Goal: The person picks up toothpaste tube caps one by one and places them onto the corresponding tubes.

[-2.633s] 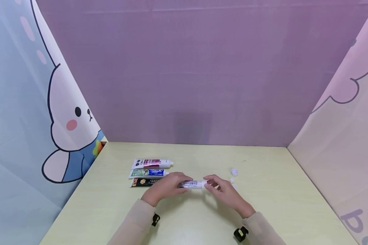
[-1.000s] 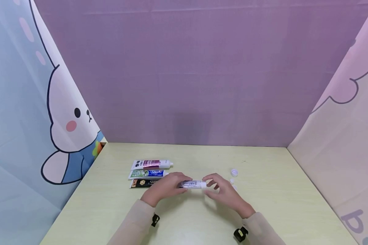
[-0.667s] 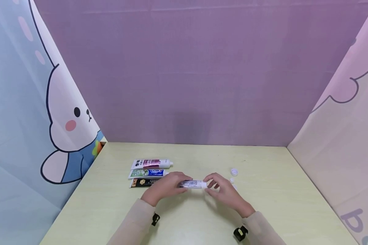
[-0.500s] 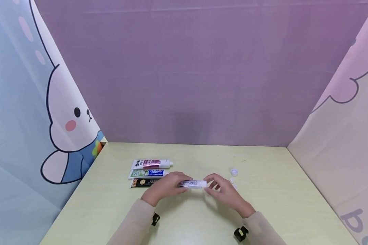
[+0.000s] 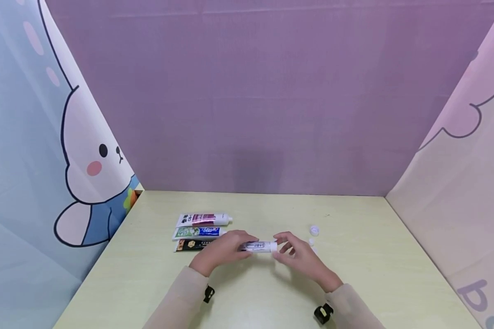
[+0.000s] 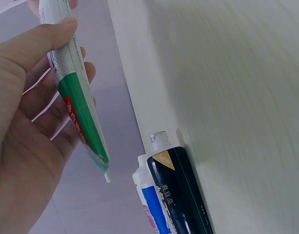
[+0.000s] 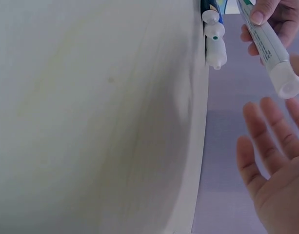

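Observation:
A white toothpaste tube (image 5: 258,246) with a green, tapered tail is held crosswise above the table by my left hand (image 5: 227,251). In the left wrist view the left thumb (image 6: 61,31) presses one side of the tube while the fingers curl behind it. The tube's white screw cap (image 7: 287,83) points right. My right hand (image 5: 302,258) is at that end, index finger above and thumb below the cap in the head view. In the right wrist view its fingers (image 7: 261,131) are spread and lightly bent, fingertips right at the cap's end.
Three uncapped toothpaste tubes lie side by side at the left: a maroon-and-white one (image 5: 203,220), a green-and-blue one (image 5: 197,233) and a black one (image 5: 191,245). White caps (image 5: 314,230) rest right of my right hand. A purple cloth wall (image 5: 255,100) stands behind the table.
My right thumb and index finger, spread wider about the cap a second ago, have drawn nearer to it. My left hand and the tube stay in place.

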Motion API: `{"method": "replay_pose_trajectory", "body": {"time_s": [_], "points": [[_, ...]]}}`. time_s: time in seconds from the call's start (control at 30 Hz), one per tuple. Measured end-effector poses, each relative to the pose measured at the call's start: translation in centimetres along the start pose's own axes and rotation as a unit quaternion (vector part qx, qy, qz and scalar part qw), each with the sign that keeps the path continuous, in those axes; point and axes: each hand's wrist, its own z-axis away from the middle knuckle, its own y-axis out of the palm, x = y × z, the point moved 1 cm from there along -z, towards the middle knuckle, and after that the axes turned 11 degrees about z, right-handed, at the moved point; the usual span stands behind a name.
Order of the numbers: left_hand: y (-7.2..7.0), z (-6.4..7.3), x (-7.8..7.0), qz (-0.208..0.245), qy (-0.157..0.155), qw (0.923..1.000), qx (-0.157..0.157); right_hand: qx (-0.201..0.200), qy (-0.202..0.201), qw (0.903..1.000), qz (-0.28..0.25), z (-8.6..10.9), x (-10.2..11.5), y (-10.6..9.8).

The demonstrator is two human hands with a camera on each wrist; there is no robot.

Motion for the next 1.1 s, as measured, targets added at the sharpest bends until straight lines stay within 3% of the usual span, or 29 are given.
{"method": "replay_pose_trajectory", "body": {"time_s": [0.23, 1.1], "points": [[0.0, -0.07, -0.02, 0.002, 0.003, 1.0, -0.001, -0.018, -0.026, 0.9993, 0.022, -0.15, 0.2, -0.05], [0.31, 0.1, -0.05, -0.006, 0.0, 1.0, -0.002, -0.008, -0.013, 0.9991, 0.039, 0.0, 0.68, -0.64]]}}
